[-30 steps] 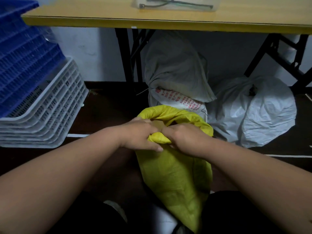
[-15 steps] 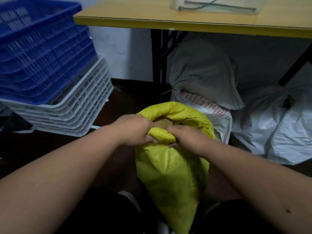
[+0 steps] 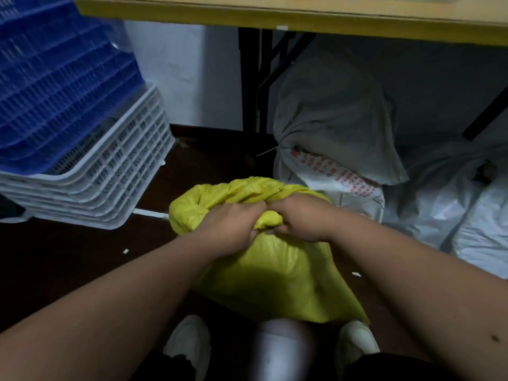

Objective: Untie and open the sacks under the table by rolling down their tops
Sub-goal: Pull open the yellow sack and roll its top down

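A yellow woven sack point(image 3: 277, 281) stands on the dark floor right in front of me, its top bunched into a thick roll. My left hand point(image 3: 233, 226) grips the rolled top on the left, fingers curled into the fabric. My right hand point(image 3: 299, 218) grips the same roll on the right, touching the left hand. Behind it, under the yellow table point(image 3: 275, 15), stands a white sack with red print point(image 3: 338, 182), a grey cloth draped over it. A white plastic sack point(image 3: 445, 210) lies to the right.
Stacked white crates point(image 3: 110, 182) with blue crates point(image 3: 55, 92) on top stand at the left. Black table legs point(image 3: 253, 81) rise behind the sacks. My white shoes point(image 3: 189, 345) are under the yellow sack's bottom edge.
The view has tilted down and moved closer. The yellow sack's top is rolled lower and fatter, its mouth is squashed shut under my hands, and both hands have pushed down on it.
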